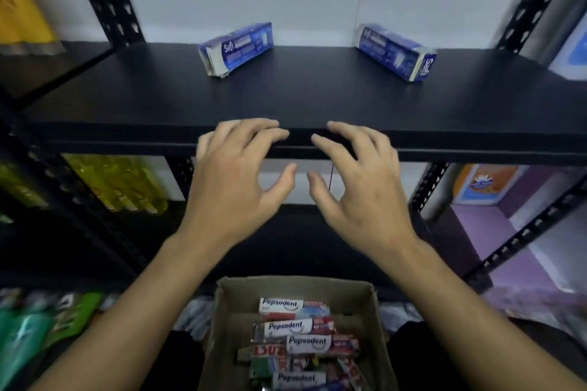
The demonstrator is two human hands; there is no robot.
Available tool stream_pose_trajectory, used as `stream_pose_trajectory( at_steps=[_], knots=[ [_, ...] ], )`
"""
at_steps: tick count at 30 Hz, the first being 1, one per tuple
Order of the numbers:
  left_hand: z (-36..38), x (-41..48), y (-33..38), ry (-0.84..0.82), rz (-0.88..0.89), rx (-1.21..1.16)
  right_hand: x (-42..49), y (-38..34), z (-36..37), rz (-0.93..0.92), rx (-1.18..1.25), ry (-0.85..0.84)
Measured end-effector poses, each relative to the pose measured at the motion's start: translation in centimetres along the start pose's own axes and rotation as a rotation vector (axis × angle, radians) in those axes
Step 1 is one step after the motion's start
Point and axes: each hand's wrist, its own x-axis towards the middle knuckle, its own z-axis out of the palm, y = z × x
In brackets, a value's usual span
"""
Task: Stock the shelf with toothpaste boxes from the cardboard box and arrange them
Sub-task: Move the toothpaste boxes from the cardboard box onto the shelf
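At the bottom centre of the frame, the open brown cardboard box [286, 287] holds a loose heap of red-and-white toothpaste boxes [295, 308]; a careless grab could drag neighbours out. Above it, the left hand [235, 181] and right hand [359, 181] hover empty, fingers spread and relaxed, before the black shelf board [317, 98]. Farther back, the blue toothpaste box at upper centre [236, 49] and the blue toothpaste box at upper right [397, 52] lie askew, well apart; stock slid in could knock them crooked.
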Motion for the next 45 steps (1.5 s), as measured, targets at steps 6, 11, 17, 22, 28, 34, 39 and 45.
stream_pose_trajectory(
  at_steps=[6,11,17,22,28,34,39,45],
  knots=[
    [4.2,-7.5,0.1,-0.212,0.006,0.026,-8.5,-0.4,4.8,0.009,0.058,-0.217],
    [10.3,-14.6,-1.9,-0.561,-0.106,0.037,-14.5,2.0,10.1,0.105,0.006,-0.608],
    [16.9,-23.8,-3.1,-1.032,-0.167,0.0,-21.9,4.9,15.3,0.278,0.002,-1.015],
    [19.8,-30.6,-3.0,-1.336,-0.34,-0.183,-28.5,6.5,18.1,0.425,0.188,-1.274],
    [21.7,-35.7,-3.3,-1.589,-0.454,-0.161,-33.8,8.8,19.0,0.632,0.352,-1.462],
    [22.0,-37.6,-3.8,-1.547,-0.695,-0.267,-38.5,10.9,20.7,0.838,0.386,-1.634],
    [22.4,-38.6,-3.5,-1.548,-0.843,-0.304,-38.7,10.9,20.6,0.721,0.228,-1.748],
    [22.7,-38.6,-3.7,-1.559,-0.855,-0.28,-39.7,11.3,20.6,0.813,0.277,-1.708]
  ],
)
